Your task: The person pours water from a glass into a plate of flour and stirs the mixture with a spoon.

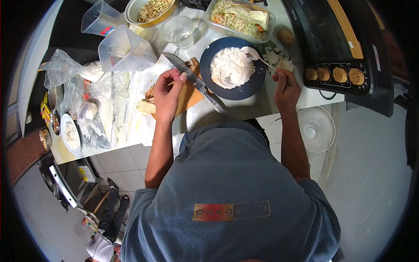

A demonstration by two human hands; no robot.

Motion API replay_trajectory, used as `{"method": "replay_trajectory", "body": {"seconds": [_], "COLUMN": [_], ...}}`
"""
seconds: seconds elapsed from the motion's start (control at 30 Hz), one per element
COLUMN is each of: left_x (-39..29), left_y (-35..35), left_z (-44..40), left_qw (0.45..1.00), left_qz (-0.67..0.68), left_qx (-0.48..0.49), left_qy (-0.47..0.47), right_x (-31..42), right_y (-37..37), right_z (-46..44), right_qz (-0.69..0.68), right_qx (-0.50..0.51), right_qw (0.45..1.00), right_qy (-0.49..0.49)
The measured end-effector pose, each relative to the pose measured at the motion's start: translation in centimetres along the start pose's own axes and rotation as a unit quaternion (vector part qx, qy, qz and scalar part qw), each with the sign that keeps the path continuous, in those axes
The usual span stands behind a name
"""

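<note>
My right hand (288, 91) is closed around the handle of a spoon (267, 64), whose flour-coated bowl rests at the edge of a heap of white flour (231, 67). The flour lies on a dark blue plate (257, 86). My left hand (168, 92) is held above the table, thumb and fingertips pinched together; anything between them is too small to make out. Just beside it, a large knife (201, 88) lies slanted across an orange-brown cutting board (188, 99). Pieces of browned food (147, 107) sit at the board's left side.
Clear plastic containers (126, 48), a glass bowl (178, 32) and a noodle-and-vegetable tub (240, 19) stand toward the back. Plastic bags (89, 111) and a white oval plate (70, 133) occupy the left. A black oven (336, 52) borders the right. Another person (102, 242) is at lower left.
</note>
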State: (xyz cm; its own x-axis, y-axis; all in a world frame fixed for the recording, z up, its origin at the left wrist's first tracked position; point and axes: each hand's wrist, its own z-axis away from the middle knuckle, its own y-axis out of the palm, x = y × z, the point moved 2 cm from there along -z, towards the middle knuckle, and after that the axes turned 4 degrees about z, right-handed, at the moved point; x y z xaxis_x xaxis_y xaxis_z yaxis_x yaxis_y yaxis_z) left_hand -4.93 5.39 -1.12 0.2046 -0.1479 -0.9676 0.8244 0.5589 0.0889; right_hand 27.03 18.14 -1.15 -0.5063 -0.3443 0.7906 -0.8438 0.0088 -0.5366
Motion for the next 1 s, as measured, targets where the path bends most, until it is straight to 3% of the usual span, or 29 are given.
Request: {"method": "replay_trajectory", "body": {"seconds": [0.3, 0.5, 0.6, 0.7, 0.8, 0.93, 1.0], "left_x": [0.0, 0.2, 0.5, 0.4, 0.7, 0.5, 0.7], "left_y": [-0.2, 0.0, 0.0, -0.1, -0.2, -0.2, -0.3], "left_z": [0.5, 0.5, 0.5, 0.9, 0.9, 1.0, 1.0], "left_qw": [1.0, 1.0, 1.0, 1.0, 1.0, 1.0, 1.0], "left_qz": [-0.004, 0.012, 0.016, 0.004, 0.008, 0.011, 0.011], "left_qx": [-0.009, -0.017, -0.017, -0.019, -0.021, -0.02, -0.022], "left_qy": [-0.002, 0.007, 0.01, 0.001, -0.009, -0.007, -0.009], "right_x": [-1.5, 0.4, 0.7, 0.3, 0.3, 0.7, 0.4], "right_y": [1.3, 0.4, 0.1, 0.4, 0.1, -0.1, -0.6], "right_z": [2.3, 3.5, 3.7, 3.7, 3.9, 4.2, 4.3], "right_qz": [-0.206, -0.086, -0.113, -0.063, -0.067, -0.059, -0.074], "right_qx": [-0.034, 0.076, 0.037, 0.084, 0.061, 0.09, 0.043], "right_qw": [0.972, 0.993, 0.993, 0.994, 0.996, 0.994, 0.996], "right_qy": [0.107, 0.034, 0.007, -0.012, -0.022, 0.003, 0.024]}}
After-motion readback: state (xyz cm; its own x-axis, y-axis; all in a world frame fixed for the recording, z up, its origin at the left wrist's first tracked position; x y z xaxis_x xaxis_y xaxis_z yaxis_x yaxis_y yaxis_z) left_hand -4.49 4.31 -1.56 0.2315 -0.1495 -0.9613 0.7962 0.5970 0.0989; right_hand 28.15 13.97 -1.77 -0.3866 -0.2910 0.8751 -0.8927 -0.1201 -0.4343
